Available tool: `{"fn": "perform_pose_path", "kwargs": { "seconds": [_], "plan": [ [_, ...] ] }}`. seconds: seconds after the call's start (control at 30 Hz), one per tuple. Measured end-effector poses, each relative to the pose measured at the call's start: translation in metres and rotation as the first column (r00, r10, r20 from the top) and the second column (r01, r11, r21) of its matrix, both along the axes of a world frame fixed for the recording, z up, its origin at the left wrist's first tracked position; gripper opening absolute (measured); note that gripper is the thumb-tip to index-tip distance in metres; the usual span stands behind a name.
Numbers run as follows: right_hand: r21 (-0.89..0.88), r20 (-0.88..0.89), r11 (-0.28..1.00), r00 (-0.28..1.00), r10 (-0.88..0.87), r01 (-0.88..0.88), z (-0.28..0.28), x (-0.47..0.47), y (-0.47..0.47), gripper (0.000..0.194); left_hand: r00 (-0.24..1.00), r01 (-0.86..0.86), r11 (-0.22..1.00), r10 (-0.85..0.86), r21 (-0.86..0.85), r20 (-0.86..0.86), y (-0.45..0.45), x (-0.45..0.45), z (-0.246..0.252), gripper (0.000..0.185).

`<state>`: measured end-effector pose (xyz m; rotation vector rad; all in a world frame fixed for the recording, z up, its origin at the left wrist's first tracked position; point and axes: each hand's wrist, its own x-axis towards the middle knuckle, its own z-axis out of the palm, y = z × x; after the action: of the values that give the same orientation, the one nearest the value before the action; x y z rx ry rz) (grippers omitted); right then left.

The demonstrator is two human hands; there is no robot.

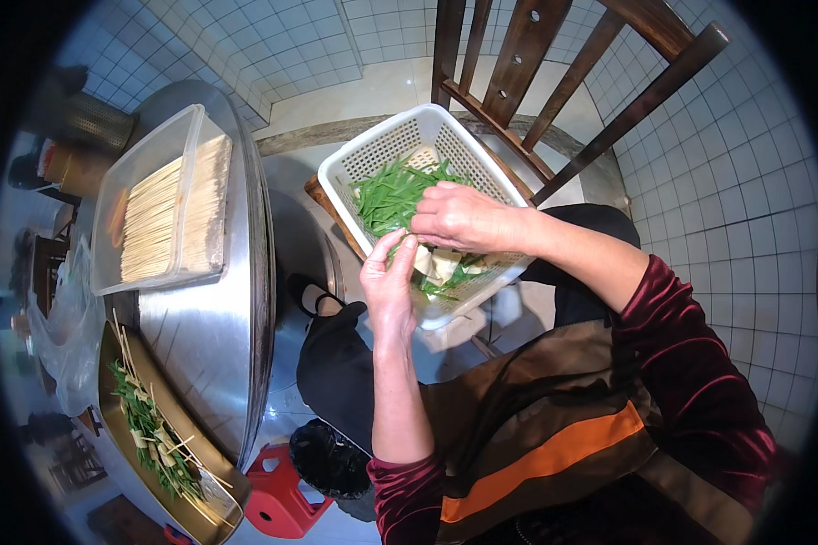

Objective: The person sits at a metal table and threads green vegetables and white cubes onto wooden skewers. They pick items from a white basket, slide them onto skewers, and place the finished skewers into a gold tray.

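A white perforated plastic basket [497,160] rests on a wooden chair in front of me. Cut green leafy stalks [392,191] fill its middle, and pale folded sheets [440,264], perhaps tofu skin, lie nearer me. Over the near part of the basket, the thumb and index finger of my left hand [392,272] pinch something small. My right hand [467,216] meets the left fingertips, its fingers curled over some of the greens. The item between the hands is mostly hidden by the fingers. Skewered green bundles with pale wraps [153,439] lie in a gold tray [211,443] at the lower left.
On the round metal table [198,340] at the left stands a clear plastic box [194,170] of bamboo skewers [151,221]. A plastic bag [71,327] hangs beyond it. A red stool [283,494] is below, near a black bag [330,460]. The chair's wooden back [518,82] rises behind the basket.
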<state>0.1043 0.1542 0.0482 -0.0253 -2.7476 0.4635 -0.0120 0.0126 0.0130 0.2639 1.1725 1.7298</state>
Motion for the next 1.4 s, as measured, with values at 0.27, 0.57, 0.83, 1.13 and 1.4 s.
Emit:
{"fn": "perform_pose_path", "kwargs": {
  "seconds": [0.27, 0.57, 0.83, 1.13, 1.4],
  "plan": [
    [-0.335, 0.056, 0.94, 0.997, -0.05, 0.066, 0.002, 0.005, 0.013, 0.041, 0.986, -0.001, 1.0, -0.001, -0.009, -0.166, -0.001, -0.004, 0.003, 0.015],
    [-0.709, 0.265, 0.694, 0.959, 0.096, 0.126, 0.007, 0.005, 0.004, 0.035, 0.985, -0.041, 0.999, 0.039, -0.008, -0.169, -0.003, -0.011, 0.005, 0.016],
    [-0.362, 0.14, 0.929, 0.99, -0.032, 0.081, 0.009, 0.009, -0.002, 0.026, 0.975, -0.121, 0.992, 0.113, -0.032, -0.189, -0.002, -0.018, -0.004, 0.016],
    [-0.213, 0.174, 0.91, 0.931, -0.322, 0.355, -0.004, 0.0, -0.011, 0.022, 0.622, -0.237, 0.963, 0.249, 0.125, -0.742, 0.003, 0.003, 0.005, 0.01],
    [-0.971, 0.194, 0.084, 0.946, -0.262, 0.222, -0.014, -0.009, -0.022, 0.027, 0.182, -0.241, 0.941, 0.285, 0.238, -0.941, 0.004, 0.013, 0.013, 0.018]
  ]
}}
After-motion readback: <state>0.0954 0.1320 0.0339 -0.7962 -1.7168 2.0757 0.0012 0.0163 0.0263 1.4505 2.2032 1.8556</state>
